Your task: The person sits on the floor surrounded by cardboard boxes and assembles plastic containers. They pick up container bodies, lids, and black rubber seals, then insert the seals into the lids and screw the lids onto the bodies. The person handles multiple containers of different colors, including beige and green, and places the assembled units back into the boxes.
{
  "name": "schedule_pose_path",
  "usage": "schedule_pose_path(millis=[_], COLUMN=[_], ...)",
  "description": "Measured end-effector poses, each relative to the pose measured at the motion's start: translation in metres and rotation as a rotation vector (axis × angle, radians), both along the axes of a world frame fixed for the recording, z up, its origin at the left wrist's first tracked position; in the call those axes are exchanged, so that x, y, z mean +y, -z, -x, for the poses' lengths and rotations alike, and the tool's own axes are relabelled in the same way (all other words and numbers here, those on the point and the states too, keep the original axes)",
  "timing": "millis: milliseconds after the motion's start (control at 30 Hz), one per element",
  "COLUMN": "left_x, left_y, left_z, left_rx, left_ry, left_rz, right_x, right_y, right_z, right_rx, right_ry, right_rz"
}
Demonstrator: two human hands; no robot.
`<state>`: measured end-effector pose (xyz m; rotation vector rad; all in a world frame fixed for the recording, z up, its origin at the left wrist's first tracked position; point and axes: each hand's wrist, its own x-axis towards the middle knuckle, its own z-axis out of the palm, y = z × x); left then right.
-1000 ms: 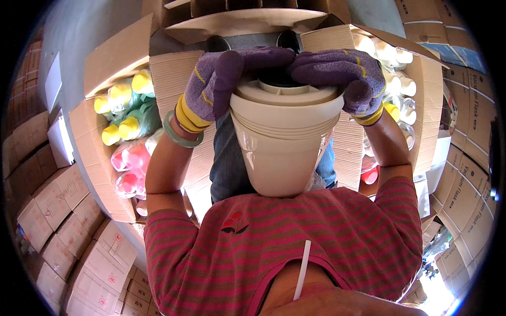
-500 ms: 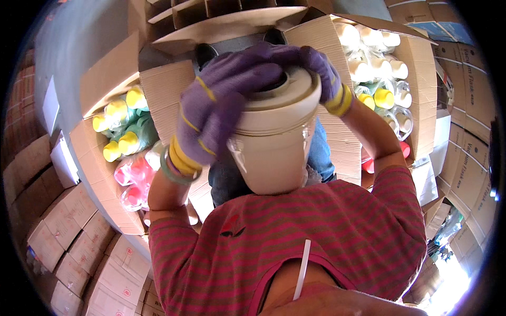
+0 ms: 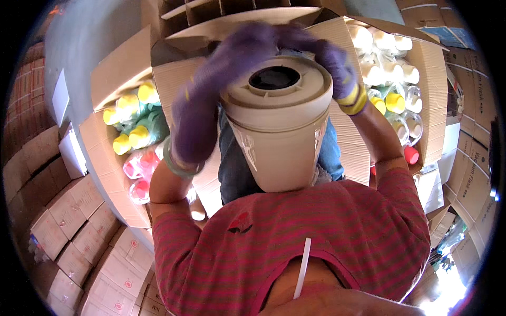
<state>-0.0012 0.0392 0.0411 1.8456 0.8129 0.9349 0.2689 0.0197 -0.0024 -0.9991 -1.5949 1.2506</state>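
Note:
A cream plastic tapered vessel (image 3: 280,150) stands between my thighs, its wide end up. That end has a ridged ring and a round black centre (image 3: 274,78). My left hand (image 3: 221,79), in a purple knit glove with a yellow cuff, arches over the vessel's left and far side, smeared by motion. My right hand (image 3: 334,66), gloved the same way, is at the far right of the rim. Its fingers reach left behind the rim and are blurred. Whether either hand touches the vessel cannot be made out.
An open carton (image 3: 108,174) of capped bottles stands at the left, another carton (image 3: 429,105) at the right. Ahead is a carton with cardboard dividers (image 3: 203,10). Stacked boxes (image 3: 79,247) line the left side, and more boxes (image 3: 477,158) stand on the right.
My left hand has lifted off the top and moved away to the far left, uncovering the black centre. My right hand has shifted slightly outward along the rim.

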Motion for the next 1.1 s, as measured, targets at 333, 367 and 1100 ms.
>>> schedule_pose_path(millis=[333,367,1100], left_x=[0.041,0.031,0.019], left_y=[0.059,0.055,0.036], left_z=[0.008,0.009,0.003], left_rx=[0.176,-0.038,-0.145], left_ry=[0.171,0.138,0.253], left_rz=[-0.181,-0.013,0.06], right_x=[-0.013,-0.012,-0.02], right_y=[-0.023,-0.041,-0.015], right_z=[0.006,0.008,0.004], right_rx=[-0.094,-0.2,0.118], right_ry=[-0.139,-0.157,-0.207], right_rz=[-0.22,-0.303,-0.152])
